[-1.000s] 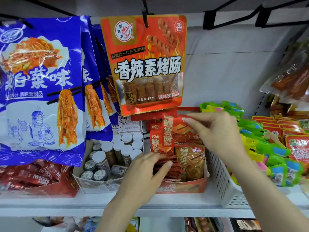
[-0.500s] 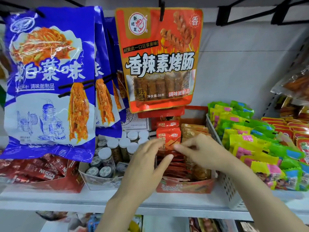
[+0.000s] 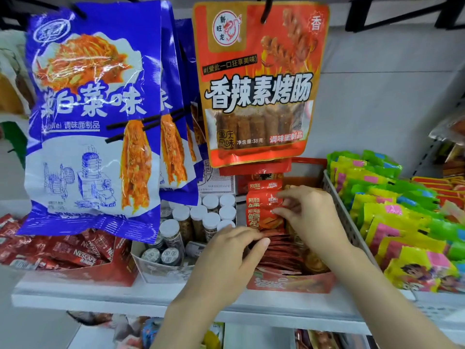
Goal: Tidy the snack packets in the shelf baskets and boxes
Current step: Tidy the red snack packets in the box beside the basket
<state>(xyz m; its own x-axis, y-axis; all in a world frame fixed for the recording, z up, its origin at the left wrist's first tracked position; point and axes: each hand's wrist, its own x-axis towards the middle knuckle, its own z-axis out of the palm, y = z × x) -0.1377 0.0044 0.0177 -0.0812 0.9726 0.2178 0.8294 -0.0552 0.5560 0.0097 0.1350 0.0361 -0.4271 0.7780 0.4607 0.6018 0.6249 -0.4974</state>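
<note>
scene: shop shelf (image 3: 100,297), centre of frame, red cardboard display box (image 3: 289,283) packed with small red foil snack packets (image 3: 264,207)
left hand: left hand (image 3: 226,263) lower centre, fingers nearly straight and flat, pressing on the front rows of packets in the box; holds nothing
right hand: right hand (image 3: 309,215) just right of centre, fingers curled, pinching the edge of an upright red packet at the back of the stack
task thing: packets stand and lie inside the red box, between the open carton of white-capped glass jars (image 3: 201,222) on the left and the white slotted plastic basket (image 3: 339,212) on the right
step (judged): squaring the packet rows, not finished, front ones still fanned and leaning
risk 1: pinched packet is slippery foil, could slide out and drop behind the row
risk 2: pushing too hard with the flat hand may shove the light box backwards or buckle its low front wall, spilling packets onto the shelf edge
risk 3: left wrist is near the jars, a sideways sweep could topple one
risk 4: big orange hanging snack bag (image 3: 259,84) hangs just above the box, raising a hand may knock it off its hook
risk 5: green and yellow packets (image 3: 392,210) in the basket sit close, colours could get mixed
</note>
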